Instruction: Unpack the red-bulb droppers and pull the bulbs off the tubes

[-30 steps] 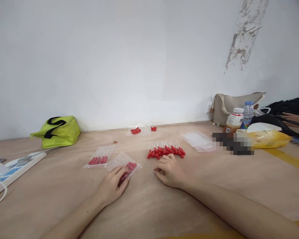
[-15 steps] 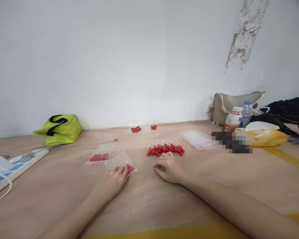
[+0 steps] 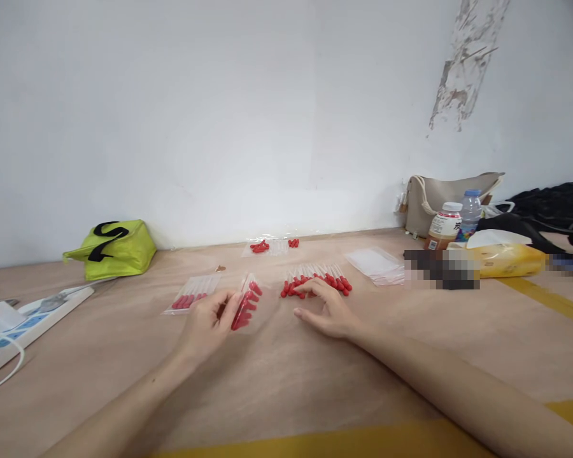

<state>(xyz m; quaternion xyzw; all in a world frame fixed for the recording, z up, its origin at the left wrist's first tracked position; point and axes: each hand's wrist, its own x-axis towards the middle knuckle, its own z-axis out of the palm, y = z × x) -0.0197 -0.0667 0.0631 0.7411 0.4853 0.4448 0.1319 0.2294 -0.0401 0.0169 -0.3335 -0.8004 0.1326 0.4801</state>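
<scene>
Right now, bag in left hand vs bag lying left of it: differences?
The held bag is pinched in the left hand, tipped up off the table; the flat bag lies untouched. Held bag's red bulbs bunch; flat bag's sit in a row. Both are clear, with red-bulbed droppers.

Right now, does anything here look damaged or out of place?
Paint is peeled off the wall at upper right. A few red droppers lie by the wall, apart from the main pile. The bag in the left hand looks intact.

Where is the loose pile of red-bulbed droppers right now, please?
Head view: the dropper pile lies mid-table, at the right hand's fingertips, right of the left hand's bag.
</scene>
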